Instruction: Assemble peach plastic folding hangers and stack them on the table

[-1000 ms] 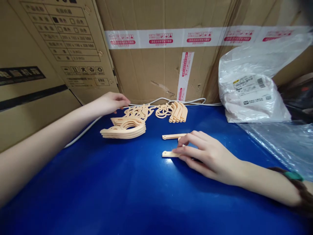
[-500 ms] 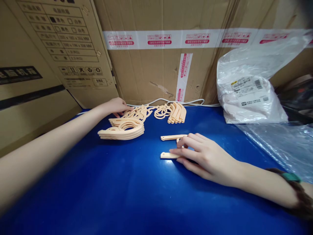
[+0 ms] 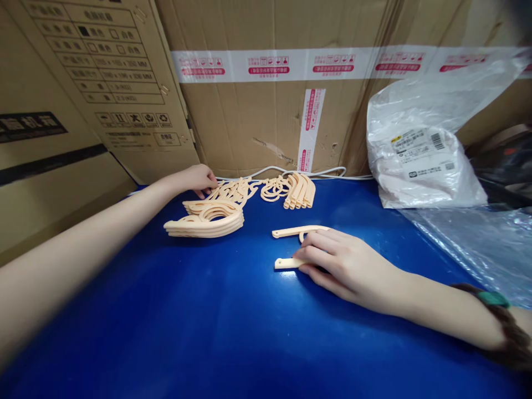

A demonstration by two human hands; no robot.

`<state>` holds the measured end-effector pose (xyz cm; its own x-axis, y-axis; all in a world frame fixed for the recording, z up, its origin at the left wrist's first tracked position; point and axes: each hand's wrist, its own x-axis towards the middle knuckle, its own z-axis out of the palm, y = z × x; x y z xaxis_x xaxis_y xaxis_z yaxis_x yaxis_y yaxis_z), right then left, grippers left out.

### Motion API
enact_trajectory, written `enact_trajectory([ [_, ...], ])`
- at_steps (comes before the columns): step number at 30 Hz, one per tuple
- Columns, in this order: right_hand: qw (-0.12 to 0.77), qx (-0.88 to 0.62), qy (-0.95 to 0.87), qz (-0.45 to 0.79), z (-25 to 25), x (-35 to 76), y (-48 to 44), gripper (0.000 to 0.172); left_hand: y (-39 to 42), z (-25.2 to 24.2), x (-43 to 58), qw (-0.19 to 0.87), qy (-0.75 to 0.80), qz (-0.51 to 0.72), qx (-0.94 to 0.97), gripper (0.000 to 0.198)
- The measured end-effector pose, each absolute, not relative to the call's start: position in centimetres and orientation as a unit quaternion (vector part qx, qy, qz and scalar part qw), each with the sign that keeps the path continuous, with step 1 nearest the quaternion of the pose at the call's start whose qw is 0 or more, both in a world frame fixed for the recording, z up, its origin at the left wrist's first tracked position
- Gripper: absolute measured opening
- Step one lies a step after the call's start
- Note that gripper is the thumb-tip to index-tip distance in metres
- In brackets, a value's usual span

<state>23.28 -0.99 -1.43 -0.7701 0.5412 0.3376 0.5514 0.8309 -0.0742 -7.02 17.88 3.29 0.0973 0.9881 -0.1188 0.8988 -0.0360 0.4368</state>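
Observation:
My right hand (image 3: 338, 266) rests on the blue tabletop with its thumb and fingers closed on a beige plastic folding-hanger part (image 3: 286, 264); the fingers cover its right end. Just behind it, another slim hanger arm (image 3: 286, 232) lies partly under the same hand, with a curved piece showing beneath. At the back left, my left hand (image 3: 200, 178) has its fingertips drawn together at the left edge of a loose pile of small hanger pieces (image 3: 235, 190); what they pinch is hidden. In front of that pile sits a neat stack of curved hanger parts (image 3: 203, 226).
Beside the pile are ring-shaped pieces (image 3: 272, 189) and a row of curved hanger arms (image 3: 300, 191). A white cable (image 3: 274, 168) runs along the back, against a taped cardboard box (image 3: 249, 122). A white plastic bag (image 3: 424, 160) and clear film (image 3: 465, 249) lie at the right.
My left fingertips have drawn closer together at the pile. My right fingers have closed on the nearer hanger part and shifted slightly right with it. The view has tilted a little.

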Motion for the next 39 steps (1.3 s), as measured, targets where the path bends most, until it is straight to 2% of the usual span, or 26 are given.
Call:
enact_trajectory([
  [6,0.173,-0.288,-0.941,-0.039,-1.4,23.4,-1.1,0.024,17.8,3.6,-7.4,0.192,0.644,0.121,0.730,0.021],
  [11,0.183,-0.290,-0.937,-0.069,-1.4,23.3,-1.0,0.022,16.4,6.1,-6.8,0.156,0.620,0.120,0.759,0.027],
  [12,0.184,-0.291,-0.936,-0.072,-1.4,23.3,-1.0,0.022,15.7,6.9,-6.4,0.134,0.618,0.124,0.765,0.030],
  [15,0.186,-0.295,-0.935,-0.069,-1.6,23.3,-1.2,0.019,12.5,9.0,-4.8,-0.086,0.577,0.180,0.792,0.035],
  [17,0.181,-0.298,-0.935,-0.064,-1.6,23.4,-1.3,0.019,9.7,9.7,-3.3,-0.147,0.557,0.196,0.794,0.031],
  [20,0.170,-0.307,-0.935,-0.054,-1.7,23.4,-1.5,0.021,4.8,9.2,-0.6,-0.156,0.519,0.225,0.810,0.023],
  [26,0.167,-0.314,-0.933,-0.062,-1.9,23.6,-1.5,0.018,-2.4,4.1,2.7,-0.143,0.398,0.167,0.891,0.019],
  [31,0.155,-0.340,-0.928,-0.003,-1.6,23.6,-1.5,0.012,-1.9,1.2,1.8,-0.112,0.376,0.123,0.912,0.024],
  [39,0.183,-0.384,-0.903,0.056,-1.5,23.7,-1.5,0.014,-0.3,-0.5,0.9,-0.012,0.398,0.064,0.915,0.030],
])
